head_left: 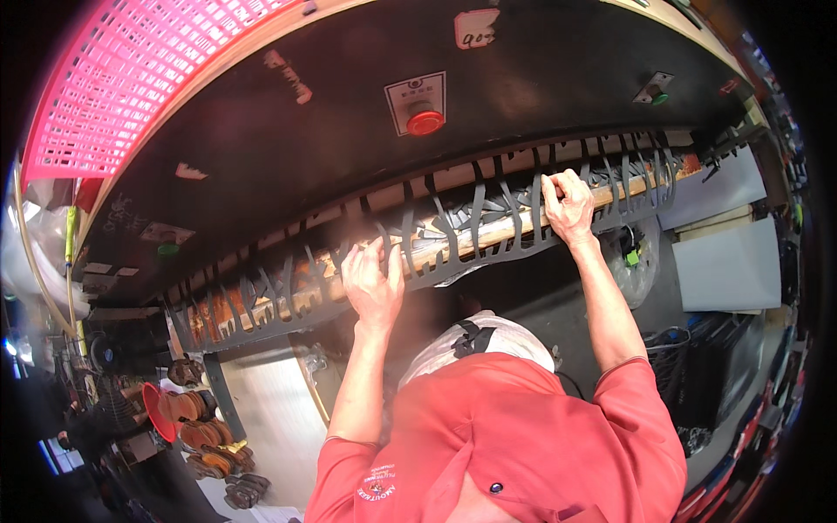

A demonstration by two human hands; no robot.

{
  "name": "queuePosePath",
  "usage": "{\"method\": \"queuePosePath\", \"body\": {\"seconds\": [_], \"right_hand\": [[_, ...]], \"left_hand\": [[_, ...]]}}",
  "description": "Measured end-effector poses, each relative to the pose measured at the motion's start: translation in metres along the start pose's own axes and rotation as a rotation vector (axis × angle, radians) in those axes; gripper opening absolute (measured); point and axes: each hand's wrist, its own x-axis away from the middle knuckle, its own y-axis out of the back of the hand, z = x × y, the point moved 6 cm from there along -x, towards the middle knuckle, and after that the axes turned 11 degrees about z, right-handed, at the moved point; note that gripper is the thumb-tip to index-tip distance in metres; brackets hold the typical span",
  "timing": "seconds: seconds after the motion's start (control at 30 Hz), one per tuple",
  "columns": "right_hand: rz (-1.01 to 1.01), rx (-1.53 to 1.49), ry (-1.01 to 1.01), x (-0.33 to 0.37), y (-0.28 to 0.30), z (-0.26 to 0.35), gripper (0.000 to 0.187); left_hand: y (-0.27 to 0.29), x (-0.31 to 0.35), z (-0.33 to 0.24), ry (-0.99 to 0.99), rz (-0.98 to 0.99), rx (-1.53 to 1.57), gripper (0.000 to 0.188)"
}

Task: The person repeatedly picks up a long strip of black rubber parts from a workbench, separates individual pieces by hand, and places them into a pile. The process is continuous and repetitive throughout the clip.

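A long black sheet point(488, 254), cut into a row of narrow strips with gaps between them, lies across a worn wooden beam point(427, 255) under the machine's front. My left hand point(373, 283) is left of the middle, its fingers bent and closed on a strip of the sheet. Farther right, my right hand point(571, 209) has its thumb and fingers pinched at another strip. The fingertips of both hands are partly hidden. Loose black scraps point(501, 207) lie behind the strips, between my hands and beyond the beam.
Above stands the dark machine panel point(340, 113) with a red push button point(425, 121) and green buttons at its sides. A pink basket point(113, 96) is at upper left. Pale boards point(728, 266) and black sheets point(719, 366) are at right; brown rounded pieces point(205, 434) are at lower left.
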Motion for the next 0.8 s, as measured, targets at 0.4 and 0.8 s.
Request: {"method": "queuePosePath", "body": {"seconds": [0.4,0.8], "right_hand": [[0.059,-0.127,-0.016,0.004,-0.011,-0.010,0.015],[0.017,-0.357,-0.629,-0.002,0.029,-0.080,0.033]], "left_hand": [[0.002,0.001,0.002,0.073,0.070,0.076,0.024],[-0.004,-0.005,-0.005,0.138,0.305,0.209,0.036]]}}
